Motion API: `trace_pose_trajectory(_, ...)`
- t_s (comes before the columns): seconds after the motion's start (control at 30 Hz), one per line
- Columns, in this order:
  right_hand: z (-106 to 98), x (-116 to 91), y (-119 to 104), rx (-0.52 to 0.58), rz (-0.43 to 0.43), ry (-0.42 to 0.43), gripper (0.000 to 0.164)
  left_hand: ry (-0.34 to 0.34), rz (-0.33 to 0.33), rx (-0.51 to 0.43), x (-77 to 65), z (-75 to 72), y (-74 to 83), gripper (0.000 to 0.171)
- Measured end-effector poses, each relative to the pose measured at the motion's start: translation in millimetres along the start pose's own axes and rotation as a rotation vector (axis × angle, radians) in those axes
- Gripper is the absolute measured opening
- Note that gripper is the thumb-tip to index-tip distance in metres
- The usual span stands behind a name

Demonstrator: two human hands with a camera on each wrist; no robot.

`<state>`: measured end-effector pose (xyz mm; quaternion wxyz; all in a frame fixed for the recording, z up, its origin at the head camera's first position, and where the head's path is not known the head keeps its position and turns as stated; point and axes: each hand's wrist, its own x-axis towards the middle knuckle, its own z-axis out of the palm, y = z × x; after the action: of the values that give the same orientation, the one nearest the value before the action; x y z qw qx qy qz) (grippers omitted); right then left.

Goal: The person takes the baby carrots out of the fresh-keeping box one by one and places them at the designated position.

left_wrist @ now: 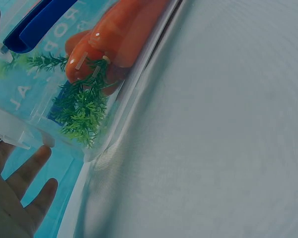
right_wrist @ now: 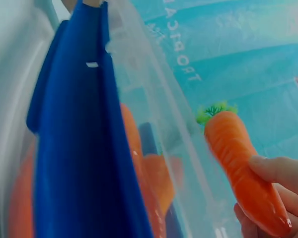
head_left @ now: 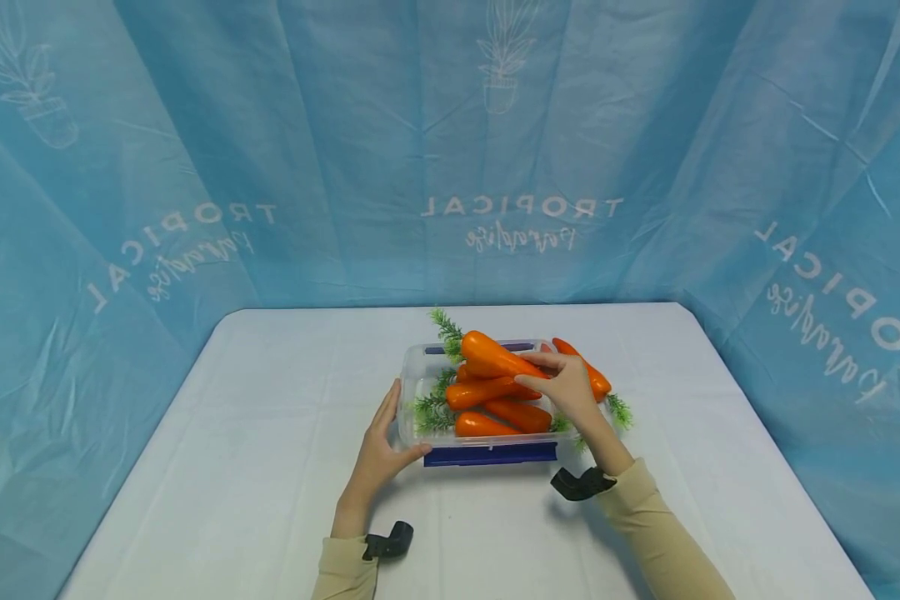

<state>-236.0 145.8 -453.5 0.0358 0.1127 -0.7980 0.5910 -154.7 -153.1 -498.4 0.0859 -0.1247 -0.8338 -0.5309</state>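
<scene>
A clear plastic container (head_left: pixel 407 417) with blue side clips holds several orange carrots with green feathery tops. My right hand (head_left: pixel 566 385) pinches one carrot (head_left: pixel 495 354) near its narrow end, thumb on one side and fingers on the other. That carrot (right_wrist: pixel 238 168) is above the container's rim, its leafy top pointing to the far left. My left hand (head_left: pixel 378 450) rests against the container's left end, fingers extended along the wall and thumb by the front corner. In the left wrist view, spread fingers (left_wrist: pixel 32 171) show beside the transparent wall.
Another carrot (head_left: pixel 591 379) lies at the container's right end, its green top (head_left: pixel 619 411) to the right. A blue clip (head_left: pixel 491 454) hangs along the front side. The white table (head_left: pixel 270 458) is bordered by blue printed curtains (head_left: pixel 360 167).
</scene>
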Motion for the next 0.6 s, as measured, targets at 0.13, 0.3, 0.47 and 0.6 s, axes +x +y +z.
trace_pose_trajectory(0.13, -9.7, -0.3, 0.3, 0.018, 0.055, 0.032, 0.043, -0.001, -0.006, -0.004, -0.6, 0.4, -1.4, 0.104)
trace_pose_trajectory(0.3, -16.2, -1.4, 0.2, 0.024, 0.087, 0.065, 0.048, -0.005, -0.009, -0.009, -0.9, 0.6, -1.3, 0.104)
trace_pose_trajectory(0.47, -20.7, -2.7, 0.6, 0.056, 0.062, 0.099, 0.049, -0.012, -0.017, -0.017, -0.8, 0.5, 1.0, 0.104)
trace_pose_trajectory(0.6, -25.3, -3.2, 1.5, 0.042, 0.044, 0.157, 0.043, -0.012, -0.02, -0.014, -0.2, 0.1, 2.9, 0.104)
